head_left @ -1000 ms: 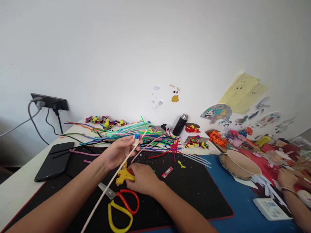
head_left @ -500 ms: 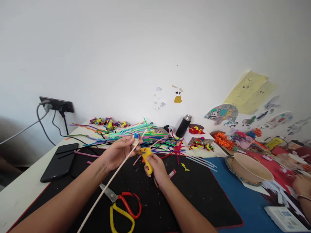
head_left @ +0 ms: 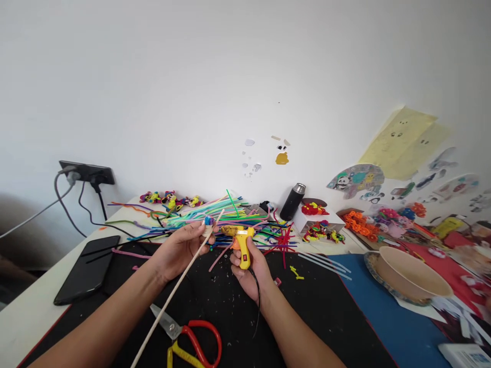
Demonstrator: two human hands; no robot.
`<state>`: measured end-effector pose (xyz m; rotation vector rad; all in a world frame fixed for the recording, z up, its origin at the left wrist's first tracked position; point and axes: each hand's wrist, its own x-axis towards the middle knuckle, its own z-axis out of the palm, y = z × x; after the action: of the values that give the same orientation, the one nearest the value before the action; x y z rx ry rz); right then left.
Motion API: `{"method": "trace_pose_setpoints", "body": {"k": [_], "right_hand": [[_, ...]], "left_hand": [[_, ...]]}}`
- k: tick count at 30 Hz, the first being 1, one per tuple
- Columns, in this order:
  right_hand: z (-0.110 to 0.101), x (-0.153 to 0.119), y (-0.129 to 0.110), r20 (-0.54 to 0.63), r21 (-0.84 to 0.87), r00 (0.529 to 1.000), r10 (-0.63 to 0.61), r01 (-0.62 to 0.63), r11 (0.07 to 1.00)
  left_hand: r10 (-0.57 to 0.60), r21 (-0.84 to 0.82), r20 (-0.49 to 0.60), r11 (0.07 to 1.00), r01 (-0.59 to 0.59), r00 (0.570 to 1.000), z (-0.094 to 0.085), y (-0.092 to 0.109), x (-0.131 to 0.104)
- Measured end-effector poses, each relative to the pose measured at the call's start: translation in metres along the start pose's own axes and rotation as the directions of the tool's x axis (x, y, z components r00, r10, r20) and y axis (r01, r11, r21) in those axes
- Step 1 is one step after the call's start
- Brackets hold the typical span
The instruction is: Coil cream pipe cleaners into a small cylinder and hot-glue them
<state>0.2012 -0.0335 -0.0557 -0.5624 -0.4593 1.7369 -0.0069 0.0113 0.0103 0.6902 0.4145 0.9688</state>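
the left hand (head_left: pixel 174 255) pinches a small blue-topped piece (head_left: pixel 208 221), and a long cream strip (head_left: pixel 178 283) slants down from that pinch. the right hand (head_left: pixel 263 268) is curled around a yellow glue gun (head_left: pixel 244 243), its nozzle (head_left: pixel 228 230) pointing at the left hand, just beside it. if the nozzle is hot and either hand wobbles, it could burn skin. the cord (head_left: pixel 258 299) dangles below the right grip, so a snag could tug the gun. scissors (head_left: pixel 174 329) lie below the left grip.

Pale wall (head_left: pixel 172 92) with scattered stickers (head_left: pixel 282 159), yellow papers (head_left: pixel 397 145) at right, black socket panel (head_left: pixel 86 170) at left, white worktop (head_left: pixel 23 319) below
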Motion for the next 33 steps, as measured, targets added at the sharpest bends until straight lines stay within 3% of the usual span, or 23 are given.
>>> {"method": "trace_pose_setpoints", "body": {"k": [8, 14, 19, 28, 33], "right_hand": [[0.01, 0.024, -0.004, 0.102, 0.034, 0.995, -0.013, 0.009, 0.999], [-0.009, 0.021, -0.004, 0.021, -0.065, 0.998, -0.057, 0.058, 0.996], [-0.004, 0.011, -0.014, -0.025, -0.242, 0.97, -0.243, 0.23, 0.943], [0.019, -0.008, -0.01, 0.109, -0.408, 0.94, -0.322, 0.338, 0.848], [0.023, -0.011, -0.011, 0.109, -0.462, 0.93, -0.351, 0.36, 0.81]], "left_hand": [[0.033, 0.025, -0.066, 0.999, -0.031, 0.997, -0.001, 0.005, 0.001], [0.076, 0.171, -0.036, 0.983, -0.069, 0.996, -0.01, -0.004, 0.007], [0.145, 0.399, -0.06, 0.91, -0.11, 0.988, -0.013, -0.009, 0.009], [0.266, 0.64, 0.009, 0.739, -0.21, 0.964, -0.002, -0.003, -0.001], [0.247, 0.656, 0.031, 0.726, -0.206, 0.969, 0.005, -0.004, -0.006]]}}
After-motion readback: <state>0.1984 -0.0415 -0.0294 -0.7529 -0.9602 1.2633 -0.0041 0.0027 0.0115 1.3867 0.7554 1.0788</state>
